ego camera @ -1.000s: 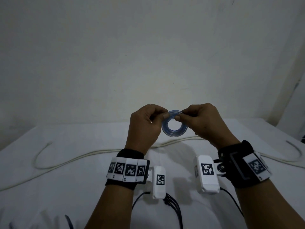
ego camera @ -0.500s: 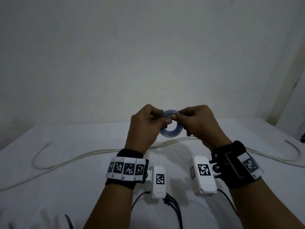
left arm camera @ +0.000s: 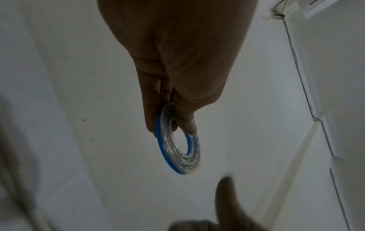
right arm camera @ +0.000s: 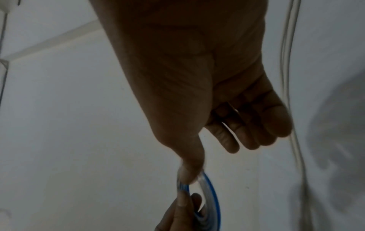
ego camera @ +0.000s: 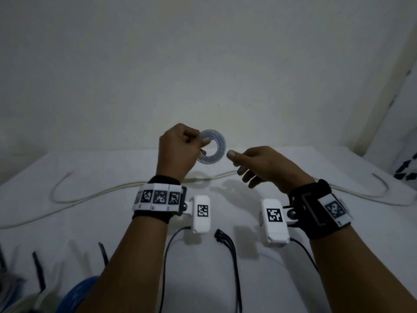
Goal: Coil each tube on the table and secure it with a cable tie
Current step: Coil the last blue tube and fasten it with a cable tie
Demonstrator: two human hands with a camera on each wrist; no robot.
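A small flat coil of clear tube [ego camera: 217,147] with a blue edge hangs in the air above the white table [ego camera: 282,168]. My left hand [ego camera: 204,141] pinches the coil's left side between thumb and fingers; the left wrist view shows the same pinch on the coil [left arm camera: 178,150] by the left hand [left arm camera: 177,125]. My right hand [ego camera: 239,166] hangs just right of the coil, thumb pointing at it, fingers loosely curled and holding nothing. In the right wrist view the right hand [right arm camera: 227,140] has its thumb tip close against the coil [right arm camera: 212,197].
A long white tube [ego camera: 108,190] lies uncoiled across the table's far half. A bundle of black cable ties [ego camera: 225,239] lies between my forearms. At the near left are more black ties [ego camera: 38,271], clear tubes and a blue coil [ego camera: 76,294].
My right hand has let go of the coil and dropped down to the right. My left hand has lifted the coil slightly up and left, holding it alone.
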